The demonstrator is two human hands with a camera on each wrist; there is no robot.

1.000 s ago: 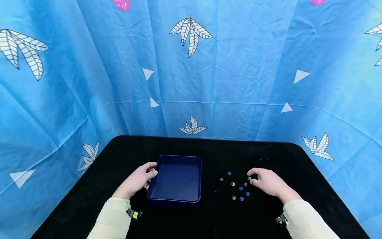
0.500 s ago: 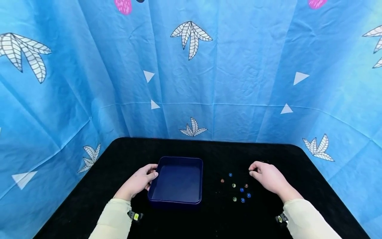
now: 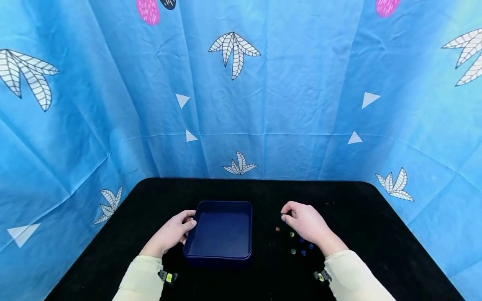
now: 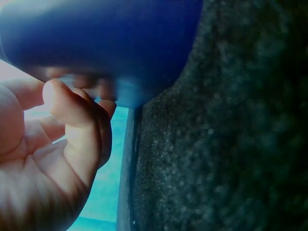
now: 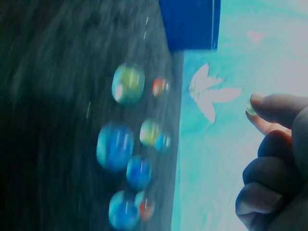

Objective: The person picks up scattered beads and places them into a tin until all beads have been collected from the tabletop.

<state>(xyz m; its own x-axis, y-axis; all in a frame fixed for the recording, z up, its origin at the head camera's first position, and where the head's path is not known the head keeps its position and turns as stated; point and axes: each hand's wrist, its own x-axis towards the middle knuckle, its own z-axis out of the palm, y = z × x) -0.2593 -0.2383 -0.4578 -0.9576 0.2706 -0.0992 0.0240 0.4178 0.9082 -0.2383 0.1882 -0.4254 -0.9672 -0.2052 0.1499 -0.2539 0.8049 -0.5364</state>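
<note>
My left hand (image 3: 171, 233) grips the left wall of a square, open-topped dark blue box (image 3: 220, 236), thumb at the rim. In the left wrist view its fingers curl against the box's outer side. Pinched between my right thumb and index finger is a small pale-green glass marble (image 5: 250, 108); my right hand (image 3: 310, 225) carries it above the table, right of the box. Several more marbles lie below and beside that hand: a yellow-green one (image 3: 293, 251), a blue one (image 3: 303, 253), an orange-red one (image 3: 277, 229). The hand hides some of them in the head view.
A black cloth-covered table (image 3: 226, 190) bears everything. Blue patterned curtains (image 3: 293, 96) hang along its back and sides. The loose marbles sit between the box and my right forearm. Each wrist carries a small camera.
My right hand closed on the green marble, lifted it, and moved left toward the box. My left hand and the box stay in place; the head view has shifted slightly.
</note>
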